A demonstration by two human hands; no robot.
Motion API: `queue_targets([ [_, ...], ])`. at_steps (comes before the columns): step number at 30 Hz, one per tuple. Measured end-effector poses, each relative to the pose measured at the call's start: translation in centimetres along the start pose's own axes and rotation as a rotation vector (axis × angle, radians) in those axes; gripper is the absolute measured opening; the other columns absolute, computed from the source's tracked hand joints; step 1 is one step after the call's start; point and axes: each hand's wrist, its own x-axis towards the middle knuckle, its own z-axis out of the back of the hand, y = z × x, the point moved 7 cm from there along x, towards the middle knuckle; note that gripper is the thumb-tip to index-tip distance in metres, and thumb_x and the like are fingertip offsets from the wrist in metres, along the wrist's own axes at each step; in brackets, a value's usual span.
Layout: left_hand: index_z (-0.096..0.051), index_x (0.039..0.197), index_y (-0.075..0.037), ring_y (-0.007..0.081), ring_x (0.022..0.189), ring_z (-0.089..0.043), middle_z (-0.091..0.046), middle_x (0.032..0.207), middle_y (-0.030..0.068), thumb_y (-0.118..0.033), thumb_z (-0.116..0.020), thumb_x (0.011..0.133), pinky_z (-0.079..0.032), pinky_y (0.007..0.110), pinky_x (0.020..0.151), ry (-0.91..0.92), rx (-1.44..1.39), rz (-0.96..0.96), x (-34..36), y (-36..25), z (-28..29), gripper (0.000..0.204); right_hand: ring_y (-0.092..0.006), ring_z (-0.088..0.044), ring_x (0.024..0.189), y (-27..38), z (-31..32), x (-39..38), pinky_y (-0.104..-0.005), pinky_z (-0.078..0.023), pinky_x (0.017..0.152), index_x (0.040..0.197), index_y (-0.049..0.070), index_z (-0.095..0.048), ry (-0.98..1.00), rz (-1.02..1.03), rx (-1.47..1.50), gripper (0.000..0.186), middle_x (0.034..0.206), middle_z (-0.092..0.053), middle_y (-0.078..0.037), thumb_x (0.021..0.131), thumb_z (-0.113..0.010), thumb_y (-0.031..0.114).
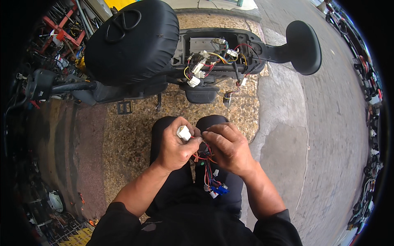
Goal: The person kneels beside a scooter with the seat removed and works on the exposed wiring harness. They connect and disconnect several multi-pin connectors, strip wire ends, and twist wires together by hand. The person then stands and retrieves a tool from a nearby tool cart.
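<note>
Over my lap, my left hand (179, 145) is closed around wires with a white plug connector (184, 133) resting against its fingers. Close beside it, my right hand (229, 144) pinches at the same bundle; its fingertips meet thin wires too small to tell apart. Below both hands the wiring harness (207, 167) hangs in red, green, black and other colours. At its lower end, blue and white connectors (220, 189) lie on my right thigh. Ahead stands an electric scooter (246, 41) with its seat compartment uncovered, and white connectors (199, 65) spill over the near edge.
A black padded seat (131, 41) is tipped up at the scooter's left, and a backrest (303, 48) sticks out at its right. A pedal (124, 108) juts toward me. Cluttered parts and a red rack (61, 26) fill the far left. Parked vehicles (371, 78) line the right rim.
</note>
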Motion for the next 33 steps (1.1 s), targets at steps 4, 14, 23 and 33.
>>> queue_targets([
  [4, -0.048, 0.086, -0.004, 0.0062, 0.069, -0.057, -0.061, 0.084, 0.0067, 0.011, -0.064, 0.078, -0.047, 0.022, 0.057, 0.003, -0.039, 0.06, 0.0, 0.4, 0.0, 0.023, -0.0305, -0.061, 0.087, 0.2, -0.2, 0.1, -0.0378, -0.051, 0.072, 0.101, 0.004, -0.067, 0.067, 0.074, -0.053, 0.031, 0.096, -0.064, -0.011, 0.071, -0.072, 0.0],
  [14, -0.045, 0.085, -0.004, 0.006, 0.068, -0.054, -0.061, 0.085, 0.0094, 0.014, -0.059, 0.076, -0.045, 0.023, 0.058, 0.201, 0.072, -0.118, -0.3, -1.2, -2.1, 0.024, -0.0109, -0.051, 0.057, -5.3, -4.6, -2.1, -0.0264, -0.041, 0.053, 0.076, 0.001, -0.063, 0.606, -0.966, 1.232, 0.01, 0.062, -0.055, -0.002, 0.08, -0.063, 0.011],
  [23, -0.046, 0.084, -0.005, 0.0082, 0.064, -0.055, -0.06, 0.082, 0.0096, 0.013, -0.058, 0.076, -0.046, 0.023, 0.055, 0.053, -0.024, 0.004, 0.1, -0.3, -0.6, 0.023, -0.0229, -0.064, 0.077, -2.3, 0.3, -0.1, -0.0342, -0.052, 0.063, 0.1, 0.004, -0.062, 0.26, -0.275, 0.335, 0.03, 0.081, -0.06, -0.008, 0.073, -0.07, -0.004],
  [33, -0.047, 0.086, -0.004, 0.0055, 0.067, -0.055, -0.061, 0.084, 0.0077, 0.011, -0.062, 0.079, -0.045, 0.021, 0.056, 0.128, -0.09, 0.008, -0.1, 0.0, -1.2, 0.023, -0.0131, -0.061, 0.077, -4.9, -3.6, -2.6, -0.0311, -0.05, 0.065, 0.093, 0.0, -0.064, 0.268, -0.633, 0.944, 0.008, 0.085, -0.063, -0.004, 0.085, -0.068, 0.0],
])
